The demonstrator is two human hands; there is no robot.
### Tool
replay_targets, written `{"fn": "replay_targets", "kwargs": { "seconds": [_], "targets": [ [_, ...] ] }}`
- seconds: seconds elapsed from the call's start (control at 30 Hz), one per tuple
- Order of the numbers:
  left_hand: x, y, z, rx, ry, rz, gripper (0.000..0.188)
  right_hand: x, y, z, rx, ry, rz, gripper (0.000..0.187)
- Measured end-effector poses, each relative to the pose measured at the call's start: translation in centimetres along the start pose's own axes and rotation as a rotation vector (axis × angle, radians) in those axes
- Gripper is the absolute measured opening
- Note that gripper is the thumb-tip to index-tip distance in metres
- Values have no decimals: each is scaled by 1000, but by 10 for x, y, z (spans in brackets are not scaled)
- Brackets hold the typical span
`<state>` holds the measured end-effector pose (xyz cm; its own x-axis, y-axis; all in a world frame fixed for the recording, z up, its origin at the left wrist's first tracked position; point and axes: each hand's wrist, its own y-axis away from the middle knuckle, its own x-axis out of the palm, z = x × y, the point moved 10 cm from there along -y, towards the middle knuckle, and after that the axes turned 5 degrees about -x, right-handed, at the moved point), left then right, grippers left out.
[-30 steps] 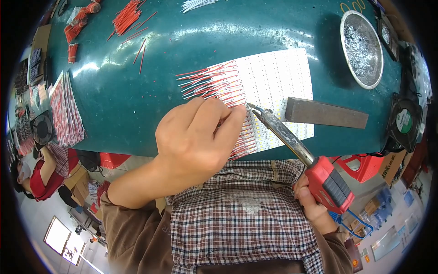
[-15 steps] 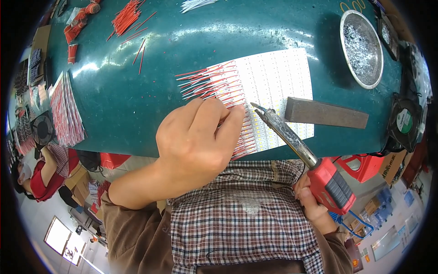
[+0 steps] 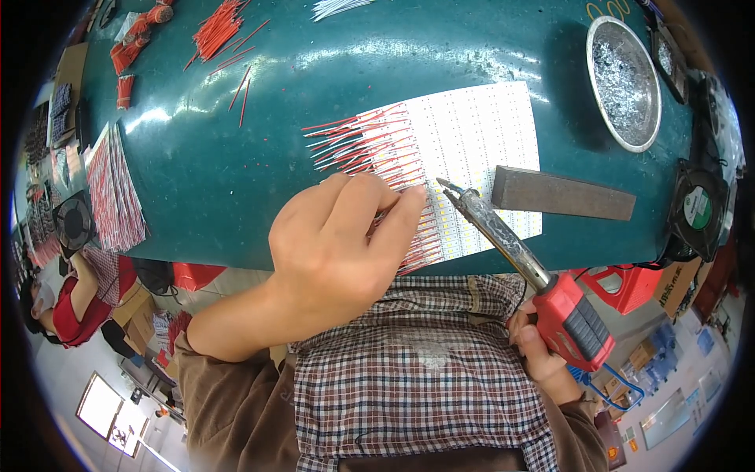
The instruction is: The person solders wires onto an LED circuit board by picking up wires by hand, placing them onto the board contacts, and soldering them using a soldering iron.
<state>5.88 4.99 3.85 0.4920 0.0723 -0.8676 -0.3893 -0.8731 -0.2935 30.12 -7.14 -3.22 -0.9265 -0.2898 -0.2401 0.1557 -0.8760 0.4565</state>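
Board, white with small yellow squares on its near part, is being supported on the green table, and its left side is being covered by rows of red and white wires, their loose ends being fanned out past the left edge. The near left part is being hidden by the left hand. Its fingers are being held curled, thumb and forefinger tips close together over the wired side; whether a wire is being pinched there cannot be told.

A soldering iron is being gripped by the right hand at its red and black handle, on the near right. Its tip is being pointed to the far left, just right of the left fingertips and apart from them; whether the board is being touched by it cannot be told.

The board's right part is being overlapped by a dark block. Silvery bits are being held in a metal bowl at the far right. A loose red wire pile is being supported at the far left. A checked apron is being worn.
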Motion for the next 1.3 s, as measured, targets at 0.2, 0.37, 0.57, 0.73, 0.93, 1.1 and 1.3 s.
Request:
{"fn": "replay_targets", "kwargs": {
  "seconds": [0.2, 0.37, 0.57, 0.73, 0.93, 1.1, 1.3],
  "targets": [
    [1, 0, 0, 11, -2, -10, 35, 0, -2, 7, -83, 108, 34, 18],
    [2, 0, 0, 6, -20, -7, 34, 2, -3, 5, -131, 142, 55, 19],
    [2, 1, -1, 4, -28, -18, 33, 2, -7, 8, -50, 54, 4, 21],
    [2, 0, -1, 11, -35, -14, 34, -2, -2, 5, -96, 107, 12, 20],
    [3, 0, -2, 14, -51, -9, 36, -2, 0, 0, -30, 2, -1, 18],
    [2, -1, -3, 7, -48, -1, 35, -3, -1, 3, -50, -1, -9, 18],
    [-2, 0, -3, -23, 7, 6, 33, 2, 5, -3, -14, -40, 29, 23]
  ]
}}
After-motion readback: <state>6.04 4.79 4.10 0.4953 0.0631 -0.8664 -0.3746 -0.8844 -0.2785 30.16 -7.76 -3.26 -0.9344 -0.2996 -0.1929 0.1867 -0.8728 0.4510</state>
